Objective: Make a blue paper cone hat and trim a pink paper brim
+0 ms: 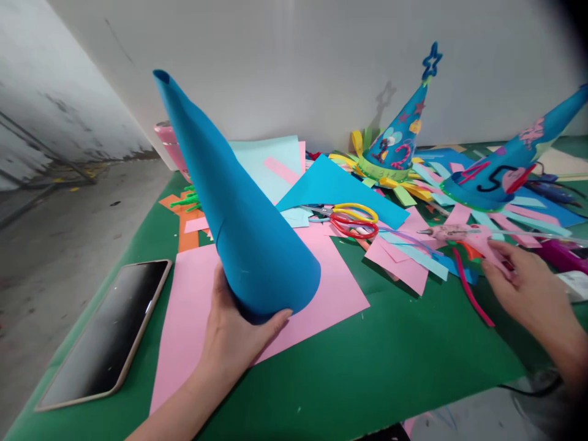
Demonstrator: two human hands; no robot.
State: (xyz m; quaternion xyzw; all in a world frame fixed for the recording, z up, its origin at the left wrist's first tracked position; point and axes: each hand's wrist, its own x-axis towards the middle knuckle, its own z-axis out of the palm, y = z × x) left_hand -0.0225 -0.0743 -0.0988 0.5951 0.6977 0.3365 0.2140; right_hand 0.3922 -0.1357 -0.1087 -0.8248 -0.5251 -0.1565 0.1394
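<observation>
A plain blue paper cone [248, 226] leans to the left above a pink sheet of paper [340, 275]. My left hand [234, 324] grips it near its wide base, thumb at the front rim and the other fingers hidden behind or under it. At the right, my right hand [523, 288] is closed around the handle of a pink hot glue gun [468, 236], its nozzle pointing left. A glue stick trails from the back of the gun. Red-and-yellow-handled scissors [353, 220] lie between the cone and the gun.
Two decorated blue cone hats [395, 144] stand at the back right among paper strips. A smartphone [108, 331] lies at the table's left edge. A blue paper sheet [340, 190], a pink cup-like object [169, 144] and a red pipe cleaner [473, 297] are on the green table [376, 355].
</observation>
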